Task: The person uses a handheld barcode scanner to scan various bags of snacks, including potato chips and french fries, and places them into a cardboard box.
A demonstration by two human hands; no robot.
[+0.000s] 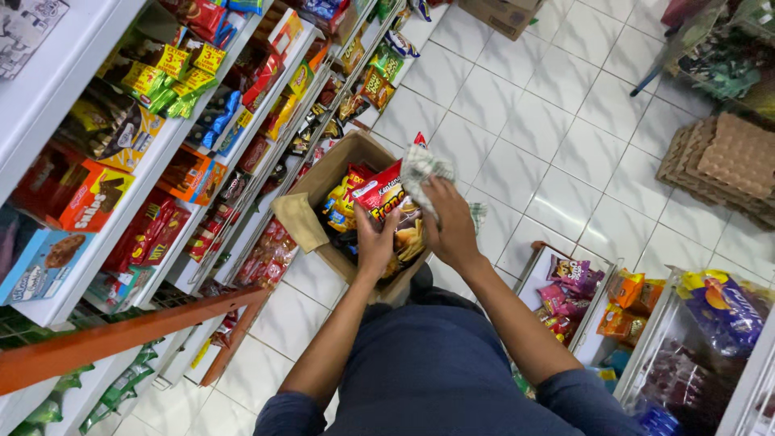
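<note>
My left hand [375, 242] grips a red and yellow snack bag [386, 196] from below, holding it up over an open cardboard box [323, 182] on the floor. My right hand [450, 226] presses a checked grey-white cloth [421, 168] against the top of the same bag. The box holds more snack bags [343, 206] in red and yellow. Both hands are close together above the box's right side.
Store shelves [153, 173] packed with snack packets and boxes run along the left. An orange rail [121, 335] crosses at lower left. A low rack [589, 299] with packets stands at right, egg trays [722, 161] beyond it. White tiled floor [549, 121] stretches ahead.
</note>
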